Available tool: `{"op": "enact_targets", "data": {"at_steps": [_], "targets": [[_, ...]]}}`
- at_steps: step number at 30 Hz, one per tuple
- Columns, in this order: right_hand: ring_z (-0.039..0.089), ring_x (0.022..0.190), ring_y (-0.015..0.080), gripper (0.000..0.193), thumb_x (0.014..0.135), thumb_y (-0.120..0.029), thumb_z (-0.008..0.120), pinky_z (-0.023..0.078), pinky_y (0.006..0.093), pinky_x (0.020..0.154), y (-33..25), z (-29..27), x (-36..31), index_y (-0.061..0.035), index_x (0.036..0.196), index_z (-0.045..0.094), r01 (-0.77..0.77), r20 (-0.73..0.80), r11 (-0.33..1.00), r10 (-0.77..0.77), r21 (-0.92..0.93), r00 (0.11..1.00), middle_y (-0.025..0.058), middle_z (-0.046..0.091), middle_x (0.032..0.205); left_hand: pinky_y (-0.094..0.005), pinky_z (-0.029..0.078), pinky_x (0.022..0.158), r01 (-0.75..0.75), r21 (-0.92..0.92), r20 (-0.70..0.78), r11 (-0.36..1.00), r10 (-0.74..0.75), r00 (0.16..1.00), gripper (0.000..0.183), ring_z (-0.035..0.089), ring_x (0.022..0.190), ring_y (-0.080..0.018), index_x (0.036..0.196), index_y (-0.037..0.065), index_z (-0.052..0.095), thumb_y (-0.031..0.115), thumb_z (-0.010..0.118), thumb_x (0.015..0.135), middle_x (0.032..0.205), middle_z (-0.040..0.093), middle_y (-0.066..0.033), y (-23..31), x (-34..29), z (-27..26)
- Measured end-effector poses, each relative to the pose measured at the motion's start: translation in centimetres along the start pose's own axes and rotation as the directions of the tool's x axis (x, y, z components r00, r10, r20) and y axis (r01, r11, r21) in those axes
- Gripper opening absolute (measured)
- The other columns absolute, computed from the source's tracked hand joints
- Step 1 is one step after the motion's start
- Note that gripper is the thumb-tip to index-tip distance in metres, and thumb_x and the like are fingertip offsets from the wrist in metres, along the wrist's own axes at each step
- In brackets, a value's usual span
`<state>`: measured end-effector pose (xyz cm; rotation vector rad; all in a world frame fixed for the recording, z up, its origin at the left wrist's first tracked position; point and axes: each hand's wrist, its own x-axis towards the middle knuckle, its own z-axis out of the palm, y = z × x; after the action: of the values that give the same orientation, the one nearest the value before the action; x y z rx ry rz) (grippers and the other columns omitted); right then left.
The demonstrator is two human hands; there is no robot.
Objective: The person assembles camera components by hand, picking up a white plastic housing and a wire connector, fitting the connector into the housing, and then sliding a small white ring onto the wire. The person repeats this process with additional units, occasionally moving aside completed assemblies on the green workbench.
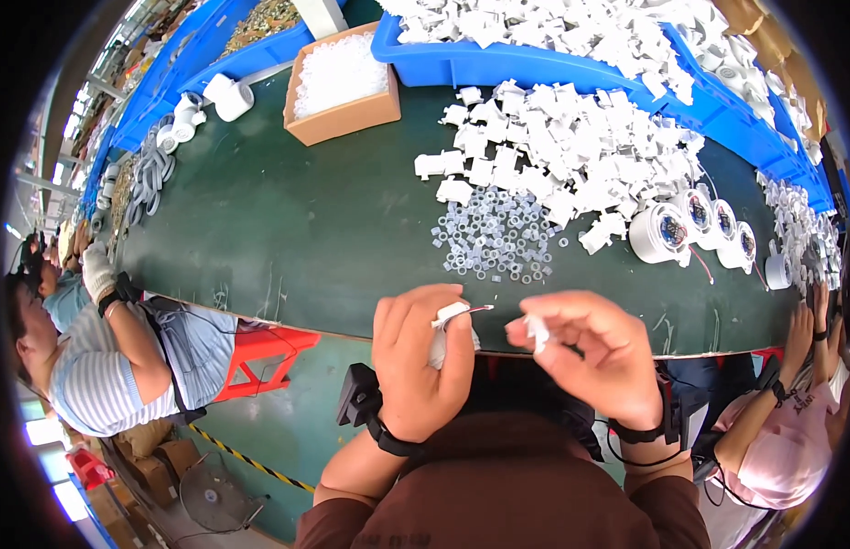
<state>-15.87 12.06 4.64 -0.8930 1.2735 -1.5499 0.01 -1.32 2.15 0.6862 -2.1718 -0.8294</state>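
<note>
At the table's near edge, my left hand (pixel 419 366) is closed round a white plastic housing (pixel 441 346), mostly hidden by the fingers. A short wire lead with a small connector (pixel 487 308) sticks out of it toward the right. My right hand (pixel 585 352) pinches a small white plastic part (pixel 537 332) between thumb and fingers, a little apart from the housing. Just beyond the hands lies a spread of small translucent rings (pixel 494 233). Behind them is a heap of white plastic pieces (pixel 581 146).
White round units with wires (pixel 661 233) stand at the right. Blue bins (pixel 526 69) line the far side, near a cardboard box (pixel 343 119) of clear parts. Grey rings (pixel 150 178) lie far left. Co-workers sit left (pixel 123 366) and right (pixel 782 439) of the dark green table (pixel 288 220).
</note>
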Motion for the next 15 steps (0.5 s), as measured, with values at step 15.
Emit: {"op": "enact_targets", "data": {"at_steps": [15], "targets": [[0.066, 0.103, 0.0157, 0.040, 0.087, 0.011, 0.071, 0.051, 0.0281, 0.092, 3.6, 5.0, 1.1, 0.0033, 0.125, 0.063, 0.249, -0.185, 0.909, -0.323, -0.335, 0.928, 0.0098, 0.068, 0.112, -0.0425, 0.045, 0.086, -0.075, -0.029, 0.001, 0.997, 0.075, 0.997, 0.038, 0.058, 0.094, -0.0343, 0.122, -0.003, 0.063, 0.017, 0.047, 0.095, 0.115, 0.067, -0.0172, -0.3, -0.8, 0.8]]}}
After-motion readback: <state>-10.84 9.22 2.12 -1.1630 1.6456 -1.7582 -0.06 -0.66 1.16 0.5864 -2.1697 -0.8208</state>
